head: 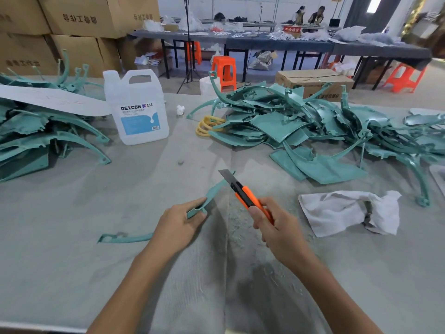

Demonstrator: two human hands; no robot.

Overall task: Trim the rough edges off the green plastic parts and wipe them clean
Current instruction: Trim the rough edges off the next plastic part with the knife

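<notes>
Left hand [178,225] clamped curved green strip [214,190] mid-length, likely steadying its free end for trimming. Strip's long axis ran from lower left of hand to tip pointing up-right, beyond fingers. Right hand [272,225] gripped orange utility knife [243,192], blade out, at strip's tip.

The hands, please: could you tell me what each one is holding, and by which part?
Left hand holds a green part, grip near its middle bend. Right hand holds the knife, grip on the orange handle's rear, blade extended.
</notes>
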